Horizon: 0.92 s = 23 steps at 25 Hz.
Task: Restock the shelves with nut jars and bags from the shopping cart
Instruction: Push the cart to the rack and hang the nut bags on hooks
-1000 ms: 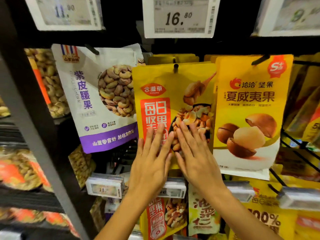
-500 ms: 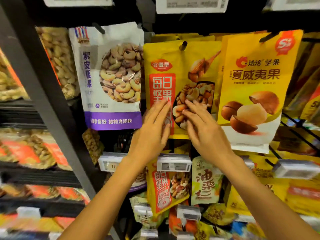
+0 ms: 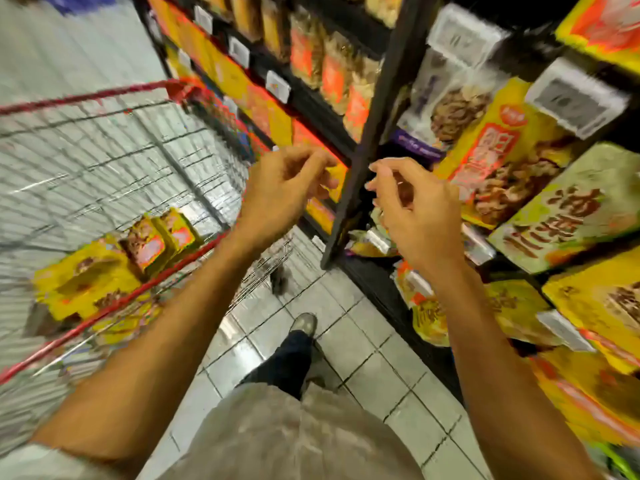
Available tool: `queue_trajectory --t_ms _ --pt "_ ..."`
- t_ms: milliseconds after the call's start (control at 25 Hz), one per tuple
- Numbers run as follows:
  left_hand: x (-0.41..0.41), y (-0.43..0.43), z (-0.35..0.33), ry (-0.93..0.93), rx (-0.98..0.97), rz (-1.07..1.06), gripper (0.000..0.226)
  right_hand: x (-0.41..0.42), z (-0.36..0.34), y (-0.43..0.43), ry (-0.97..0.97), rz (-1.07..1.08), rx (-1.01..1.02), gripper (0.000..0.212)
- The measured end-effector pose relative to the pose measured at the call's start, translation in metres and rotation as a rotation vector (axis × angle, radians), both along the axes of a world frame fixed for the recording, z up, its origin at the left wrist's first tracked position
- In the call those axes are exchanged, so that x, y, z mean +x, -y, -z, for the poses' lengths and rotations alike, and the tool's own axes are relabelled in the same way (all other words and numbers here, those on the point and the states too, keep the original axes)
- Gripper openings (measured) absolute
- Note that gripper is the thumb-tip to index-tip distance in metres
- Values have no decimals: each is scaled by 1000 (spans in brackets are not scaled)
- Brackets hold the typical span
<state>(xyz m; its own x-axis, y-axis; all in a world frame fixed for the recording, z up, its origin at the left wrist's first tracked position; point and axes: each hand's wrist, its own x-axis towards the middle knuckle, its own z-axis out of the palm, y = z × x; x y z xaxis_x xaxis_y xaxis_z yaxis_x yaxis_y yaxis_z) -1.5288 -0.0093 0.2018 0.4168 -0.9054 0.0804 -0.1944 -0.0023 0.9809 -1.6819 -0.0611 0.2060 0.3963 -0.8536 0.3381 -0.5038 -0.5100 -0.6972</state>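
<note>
One camera sits on the person's head. It looks down and a bit forward, tipped sideways. The left hand point(image 3: 284, 183) and right hand point(image 3: 417, 211) are close in front of it. The shopping cart point(image 3: 104, 95) is left of the hands, the shelves point(image 3: 375, 109) right, the floor point(image 3: 349, 344) under them.

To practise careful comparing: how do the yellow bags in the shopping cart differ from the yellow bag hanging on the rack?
The cart bags lie piled, leaning together, in the shopping cart; the hanging bag faces outward below a price tag. The cart bags are left of the left hand; the hanging bag is right of the right hand. Both are yellow with a red panel and pictured nuts.
</note>
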Motion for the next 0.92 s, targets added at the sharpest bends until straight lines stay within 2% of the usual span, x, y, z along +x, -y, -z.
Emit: queue_trajectory --t_ms 200,360,440,560,680,800,920 --pt "79 -172 29 -173 177 -500 24 109 37 -92 -39 -458 246 38" --pt "162 -260 39 -275 252 -762 25 212 47 -138 -90 -751 290 49" --pt "218 -293 48 -322 270 -845 26 279 62 -159 -138 -846 313 48" --pt "308 -324 89 -388 422 -869 23 384 115 -185 -316 -915 364 36" --pt "363 -342 163 -495 644 -844 26 448 195 -189 -652 -917 454 39" --pt "388 -354 256 -617 807 -873 31 477 283 -177 -914 -854 489 32" --pt "397 -356 348 -648 925 -874 36 487 373 -168 -981 -706 709 24"
